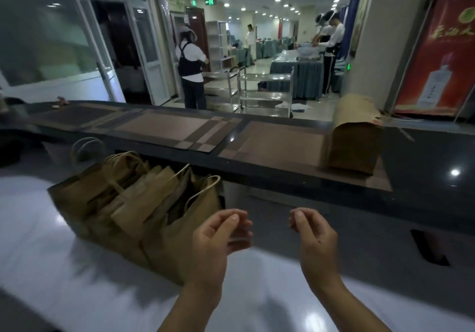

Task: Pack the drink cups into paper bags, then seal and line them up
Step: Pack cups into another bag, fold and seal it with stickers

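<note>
Two bare hands low over the glossy white counter (38, 231), both empty: left hand (221, 234) and right hand (314, 231), fingers loosely curled, gripping nothing, bare counter between them. Just left of the left hand, a cluster of brown kraft paper bags with twisted handles (133, 203), tops open, insides too dark to read. Beyond, a raised dark ledge (424, 157) laid with brown woven placemats (164, 128). At its right end stands a folded-shut brown paper bag (354, 139), well apart from the cluster.
</note>
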